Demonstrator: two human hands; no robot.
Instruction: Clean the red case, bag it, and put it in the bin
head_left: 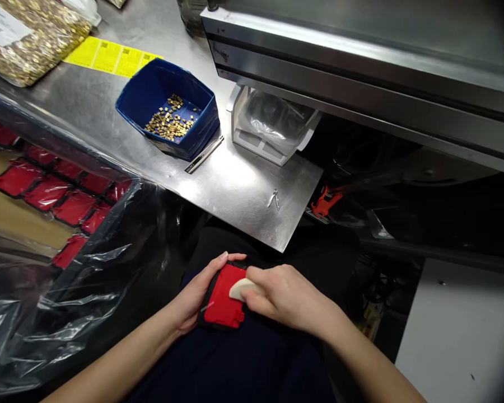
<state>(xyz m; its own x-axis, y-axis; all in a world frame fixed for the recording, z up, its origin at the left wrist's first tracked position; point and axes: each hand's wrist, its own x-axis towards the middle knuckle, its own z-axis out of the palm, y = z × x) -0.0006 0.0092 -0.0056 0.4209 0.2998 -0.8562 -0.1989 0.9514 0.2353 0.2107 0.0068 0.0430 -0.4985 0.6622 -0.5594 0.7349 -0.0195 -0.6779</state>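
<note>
Over my lap, my left hand [193, 296] is closed around the edge of a small red fabric piece with a black border [223, 296]. Its thumb lies along the far edge, and the remaining fingers are partly hidden beneath. Between the thumb and fingers of my right hand [289, 296] is a cream-coloured piece with a rounded edge [237, 289], like a sliver of soap or chalk. Its tip rests on or just above the red face; which one I cannot tell. A small red tab sticks out at the fabric's near right corner.
A metal table [252, 196] carries a blue bin [128, 103] of small brass parts, a slim knife [204, 154], small metal pins [274, 198] and a white bin [258, 148]. Red black-edged pieces [73, 207] fill a plastic-lined box at left. A metal beam [361, 84] overhangs the right.
</note>
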